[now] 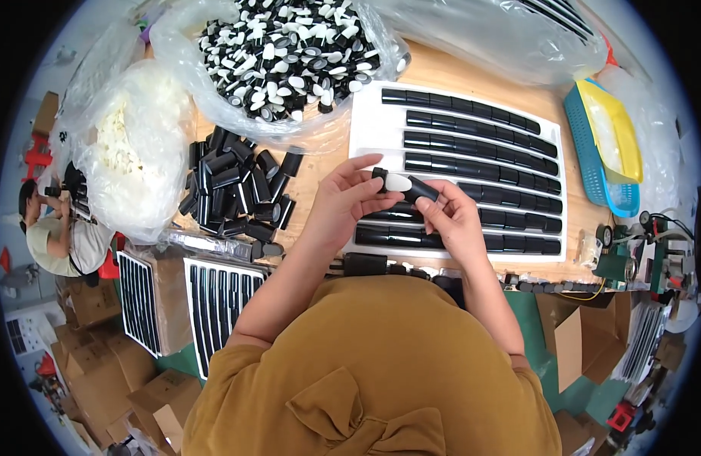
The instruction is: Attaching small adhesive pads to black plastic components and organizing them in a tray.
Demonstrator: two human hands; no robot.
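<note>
My left hand (348, 191) pinches a black cap with a white oval pad (398, 182) by its black end. Between the fingers of my right hand (455, 217) is a short black cylinder (422, 190), tilted, its upper left end against the pad. Whether the pad is partly inside the cylinder I cannot tell. Both hands are above a white tray (364, 114) that holds rows of glossy black cylinders (480, 144). Left of my left hand lies a loose heap of black cylinders (240, 182).
A clear plastic bag (191, 91) of black-and-white capped pieces (290, 57) lies at the far left. Nearby is a bag of cream-coloured pieces (122, 144). Blue and yellow baskets (605, 152) and a small green machine (620, 262) stand right. Another person (65, 235) sits left.
</note>
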